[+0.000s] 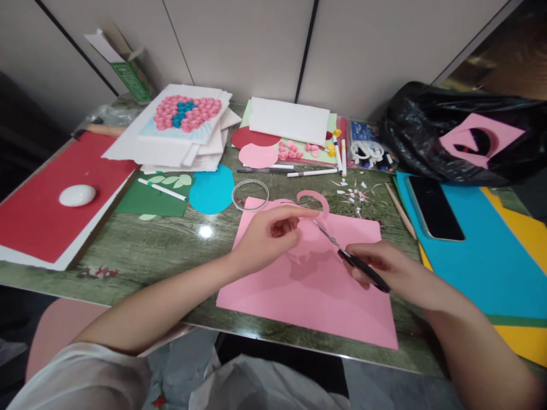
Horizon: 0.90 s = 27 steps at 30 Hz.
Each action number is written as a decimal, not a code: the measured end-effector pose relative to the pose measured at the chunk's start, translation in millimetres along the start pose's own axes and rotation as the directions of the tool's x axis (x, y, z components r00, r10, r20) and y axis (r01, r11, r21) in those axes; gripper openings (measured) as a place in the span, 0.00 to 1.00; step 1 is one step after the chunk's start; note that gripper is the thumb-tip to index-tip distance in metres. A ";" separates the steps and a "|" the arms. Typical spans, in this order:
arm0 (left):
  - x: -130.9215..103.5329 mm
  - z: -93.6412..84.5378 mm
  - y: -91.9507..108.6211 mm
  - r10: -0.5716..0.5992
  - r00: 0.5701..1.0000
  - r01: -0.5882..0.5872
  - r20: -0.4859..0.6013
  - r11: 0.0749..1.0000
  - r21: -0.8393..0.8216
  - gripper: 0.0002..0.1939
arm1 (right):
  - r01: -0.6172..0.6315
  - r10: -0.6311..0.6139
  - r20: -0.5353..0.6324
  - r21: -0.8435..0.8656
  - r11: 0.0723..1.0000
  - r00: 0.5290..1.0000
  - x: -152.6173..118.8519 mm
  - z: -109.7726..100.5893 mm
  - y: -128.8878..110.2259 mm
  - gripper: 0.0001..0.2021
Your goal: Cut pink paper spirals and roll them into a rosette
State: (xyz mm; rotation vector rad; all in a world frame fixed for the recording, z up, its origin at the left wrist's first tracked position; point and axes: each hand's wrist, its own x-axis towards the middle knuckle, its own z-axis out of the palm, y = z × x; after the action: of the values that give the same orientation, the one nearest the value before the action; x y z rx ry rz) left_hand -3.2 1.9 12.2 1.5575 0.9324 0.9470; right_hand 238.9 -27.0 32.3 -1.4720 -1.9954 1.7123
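Above the large pink paper sheet, my left hand pinches a small pink paper piece, mostly hidden behind the fingers. From it a curved pink paper strip curls up and to the right. My right hand is wrapped around the black handles of a pair of scissors. The blades point up and left, their tips close to the left fingertips and the paper piece. Whether the blades are touching the paper I cannot tell.
Behind lie a tape roll, a blue paper circle, pens and paper scraps. A phone rests on blue sheets at right, near a black plastic bag. At left, a white egg-shaped object sits on red paper.
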 end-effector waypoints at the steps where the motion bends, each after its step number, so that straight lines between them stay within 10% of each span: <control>1: 0.2 -0.2 0.6 0.004 1.000 -0.004 0.005 1.000 -0.009 0.19 | 0.001 -0.001 0.016 0.002 1.000 1.000 -0.4 -1.1 0.7 0.13; 14: 1.7 -0.1 -0.4 0.049 0.998 -0.046 0.034 0.995 -0.086 0.19 | -0.003 0.001 0.091 0.027 1.000 0.996 -2.7 -7.2 3.6 0.17; 27: -2.7 8.5 -4.6 -0.089 0.986 0.045 -0.139 0.955 -0.293 0.18 | 0.058 -0.053 -0.126 0.035 0.998 0.991 4.7 15.5 0.1 0.13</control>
State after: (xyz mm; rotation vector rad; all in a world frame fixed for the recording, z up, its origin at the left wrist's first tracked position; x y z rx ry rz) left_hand 3.2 -3.0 6.2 1.2135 0.9003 1.1112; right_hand 226.7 -34.3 24.6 -1.4585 -1.9106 1.5858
